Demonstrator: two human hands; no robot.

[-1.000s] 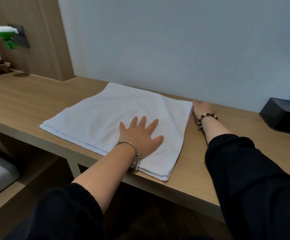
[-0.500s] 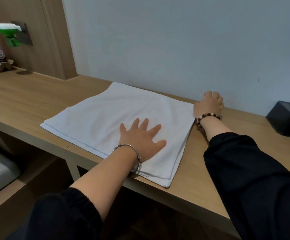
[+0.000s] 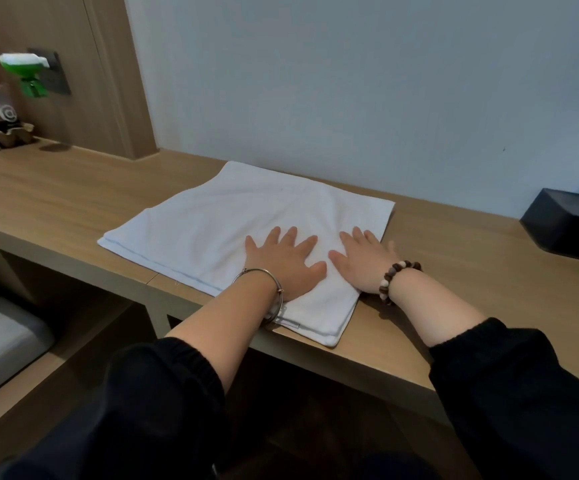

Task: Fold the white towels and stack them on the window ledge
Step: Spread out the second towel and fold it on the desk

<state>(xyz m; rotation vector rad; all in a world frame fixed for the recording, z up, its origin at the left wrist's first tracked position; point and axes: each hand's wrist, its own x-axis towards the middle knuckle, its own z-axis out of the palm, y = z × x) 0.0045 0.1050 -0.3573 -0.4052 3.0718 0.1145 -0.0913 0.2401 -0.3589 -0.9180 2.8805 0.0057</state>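
A white towel [image 3: 211,223], folded into a flat rectangle of at least two layers, lies on the wooden ledge [image 3: 56,202] against the pale wall. My left hand [image 3: 286,263] rests palm down on the towel's near right part, fingers spread, a metal bangle on the wrist. My right hand [image 3: 367,263] lies flat beside it on the towel's right edge, fingers apart, with a bead bracelet on the wrist. Neither hand grips the cloth.
A black box [image 3: 565,223] sits on the ledge at the right, with another dark object at the frame's edge. A green and white spray bottle [image 3: 26,72] and a holder with packets [image 3: 0,126] stand at the far left. Below the ledge is a grey cushion [image 3: 0,341].
My right hand has moved from the towel's far right corner by the wall back toward me and now lies flat on the towel beside my left hand. The left hand stayed in place.
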